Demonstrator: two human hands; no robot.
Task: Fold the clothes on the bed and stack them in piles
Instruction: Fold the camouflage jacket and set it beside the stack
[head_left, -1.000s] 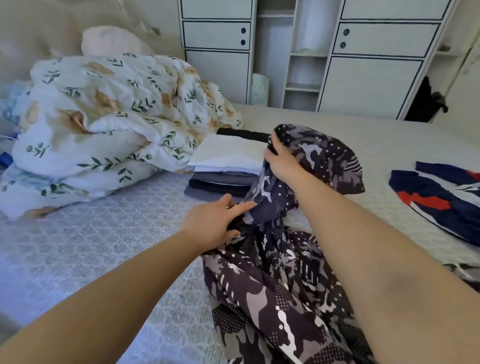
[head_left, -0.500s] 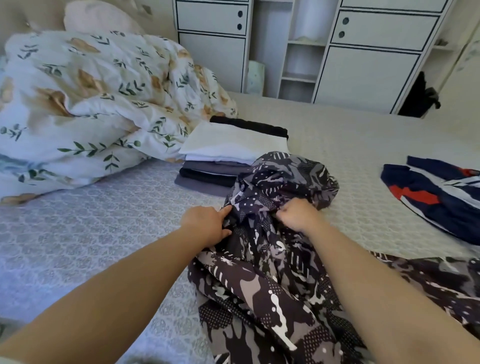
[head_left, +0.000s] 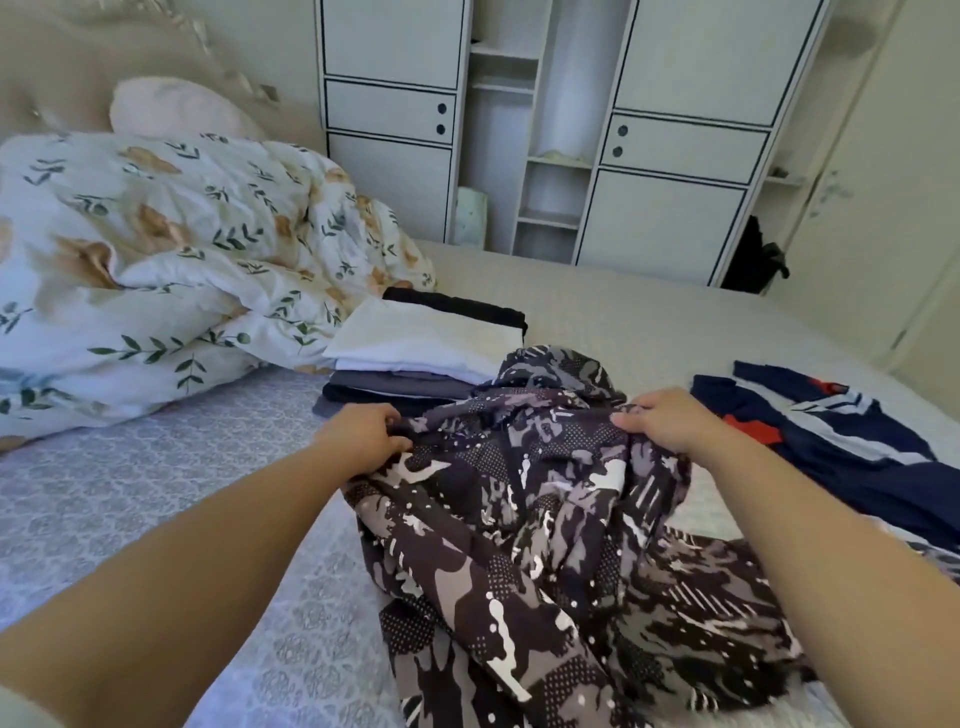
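Observation:
A dark camouflage-patterned garment lies crumpled on the bed in front of me. My left hand grips its upper left edge, fingers curled into the cloth. My right hand grips its upper right edge, and the fabric stretches between the two hands. Just behind the garment stands a pile of folded clothes, white on top, grey and black beneath. A navy garment with red and white stripes lies unfolded at the right.
A bunched floral duvet fills the left of the bed, with a pink pillow behind it. White wardrobes stand beyond the far edge of the bed. A dark bag sits by the wardrobe.
My right hand came down from holding the garment high, then moved out to the right. The hands have drawn apart and spread the garment's top edge between them.

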